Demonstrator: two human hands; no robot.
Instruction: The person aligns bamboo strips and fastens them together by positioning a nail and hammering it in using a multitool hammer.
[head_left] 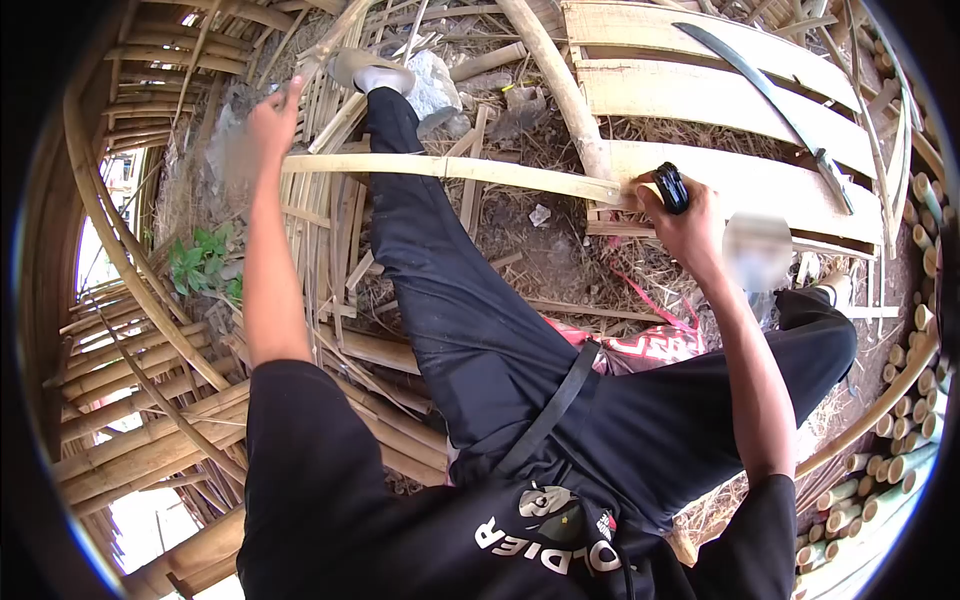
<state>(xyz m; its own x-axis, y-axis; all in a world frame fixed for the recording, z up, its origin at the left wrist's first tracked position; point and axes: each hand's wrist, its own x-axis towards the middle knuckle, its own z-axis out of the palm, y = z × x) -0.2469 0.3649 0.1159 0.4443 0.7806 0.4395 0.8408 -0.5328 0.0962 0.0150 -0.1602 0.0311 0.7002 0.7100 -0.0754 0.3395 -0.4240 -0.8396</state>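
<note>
A pale split-bamboo strip (pixel 470 168) with a node near its middle stretches across above my leg. Its right end reaches the fingers of my right hand (pixel 693 215), which is closed around a glossy black object (pixel 671 188) whose kind I cannot make out. The strip's left end meets my left forearm near the wrist. My left hand (pixel 272 125) is raised there, fingers curled and one digit pointing up; its outer side is blurred, and what it holds, if anything, is hidden.
A long curved machete (pixel 755 85) lies across wide bamboo slats (pixel 700 95) at the upper right. A bamboo pole (pixel 560 85) leans against them. Cut bamboo poles (pixel 905 410) are stacked at right. Bamboo slat structures (pixel 150 400) stand at left. A red-and-white sack (pixel 655 345) lies between my legs.
</note>
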